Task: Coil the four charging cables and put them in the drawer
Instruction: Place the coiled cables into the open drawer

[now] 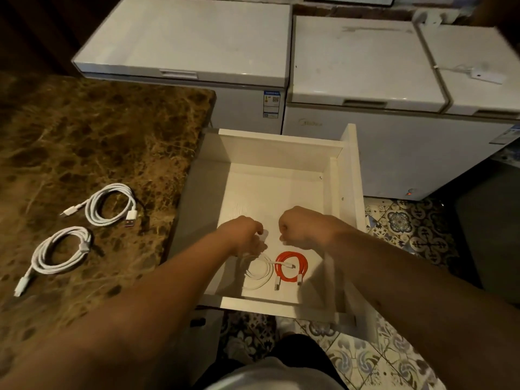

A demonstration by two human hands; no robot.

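The white drawer [281, 304] stands pulled open in front of me. Inside, near its front wall, a red coiled cable [305, 266] lies flat, and a white coiled cable [263, 277] sits just left of it. My left hand [243, 235] hangs over the white coil with its fingers curled down onto the coil's blurred top edge. My right hand [301, 229] is a closed fist above the red cable and holds nothing. Two more white coiled cables [91, 206] [39, 257] lie on the brown marble countertop [84, 122] to the left.
White chest freezers [183, 38] [360, 60] stand behind the drawer and countertop. A patterned tile floor [408, 235] shows to the right of and below the drawer. The back half of the drawer floor is bare.
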